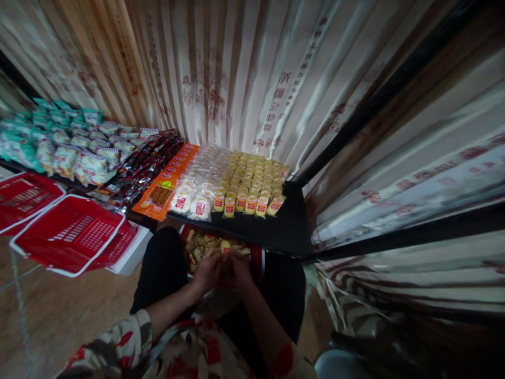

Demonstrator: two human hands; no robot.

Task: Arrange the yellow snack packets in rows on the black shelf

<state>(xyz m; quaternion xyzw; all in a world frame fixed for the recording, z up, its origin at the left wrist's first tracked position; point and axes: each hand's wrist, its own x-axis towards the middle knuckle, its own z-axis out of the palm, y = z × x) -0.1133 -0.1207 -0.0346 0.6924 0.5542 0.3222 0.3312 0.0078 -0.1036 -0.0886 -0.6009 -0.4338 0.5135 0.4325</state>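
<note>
Over my lap, my left hand and my right hand meet with their fingers closed. A small yellow snack packet with a red label shows upright at their fingertips. Below them is a red-edged box of loose yellow snack packets, partly hidden by my hands. Just beyond, rows of similar yellow snack packets stand on a black tabletop. To their left lie rows of clear-wrapped white snack packets.
An orange snack bag, dark red packets and white and green bags continue leftward along the table. Red baskets with white handles stand at the left, beside a white box. Printed curtains hang behind the table.
</note>
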